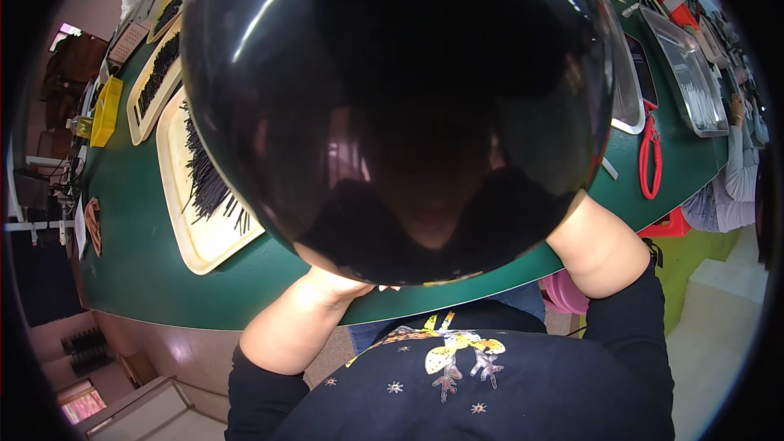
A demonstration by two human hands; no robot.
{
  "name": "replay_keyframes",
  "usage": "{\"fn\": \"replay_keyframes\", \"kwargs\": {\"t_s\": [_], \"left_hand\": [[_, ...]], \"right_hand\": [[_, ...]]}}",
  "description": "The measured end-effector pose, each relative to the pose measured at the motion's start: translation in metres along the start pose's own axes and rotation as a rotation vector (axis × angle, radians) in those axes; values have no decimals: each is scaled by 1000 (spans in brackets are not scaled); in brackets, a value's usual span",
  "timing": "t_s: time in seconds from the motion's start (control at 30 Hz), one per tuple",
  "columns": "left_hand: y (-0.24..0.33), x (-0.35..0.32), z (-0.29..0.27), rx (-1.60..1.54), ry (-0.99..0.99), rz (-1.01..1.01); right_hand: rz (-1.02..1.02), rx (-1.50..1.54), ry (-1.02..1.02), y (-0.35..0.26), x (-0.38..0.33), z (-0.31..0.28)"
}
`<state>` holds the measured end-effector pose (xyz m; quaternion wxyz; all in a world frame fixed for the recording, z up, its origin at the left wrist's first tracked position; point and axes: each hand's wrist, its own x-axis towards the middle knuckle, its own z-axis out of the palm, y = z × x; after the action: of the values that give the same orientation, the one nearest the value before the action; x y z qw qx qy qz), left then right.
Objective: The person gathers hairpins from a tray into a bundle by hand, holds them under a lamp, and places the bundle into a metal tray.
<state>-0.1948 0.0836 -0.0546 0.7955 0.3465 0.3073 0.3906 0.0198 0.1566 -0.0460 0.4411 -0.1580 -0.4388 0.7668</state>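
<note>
A large, glossy black rounded object (392,114) fills the middle of the view and hides most of the work area; its kind I cannot make out. My left hand (333,282) shows only at the wrist and heel, under the object's lower left edge, above the green table's (408,302) near edge. Its fingers are mostly hidden. My right forearm (600,249) reaches in behind the object's lower right side, and that hand is out of sight. Left of the black object, a cream tray (173,216) holds many thin black sticks or tubes (211,188).
More cream trays (135,118) and a yellow bin (106,112) stand at left. On the right are a metal tray (630,124), a phone (640,69) with a red strap (651,159), and another metal tray (698,102). People sit at far left and right (739,165).
</note>
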Motion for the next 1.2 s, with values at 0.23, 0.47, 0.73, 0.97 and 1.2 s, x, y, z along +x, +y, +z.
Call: {"fn": "replay_keyframes", "kwargs": {"t_s": [0.23, 0.47, 0.73, 0.97, 1.2], "left_hand": [[2, 6, 16, -33, -17, 2], [13, 9, 18, 214, -69, -79], [6, 7, 16, 97, 82, 5], [3, 2, 6, -213, 87, -104], [0, 4, 9, 149, 139, -10]], "right_hand": [[166, -170, -9, -10, 1, 21], [133, -65, 48, -13, 0, 17], [-45, -420, 27, 1, 4, 13], [-80, -209, 33, 8, 5, 13], [25, -388, 74, -4, 2, 27]]}}
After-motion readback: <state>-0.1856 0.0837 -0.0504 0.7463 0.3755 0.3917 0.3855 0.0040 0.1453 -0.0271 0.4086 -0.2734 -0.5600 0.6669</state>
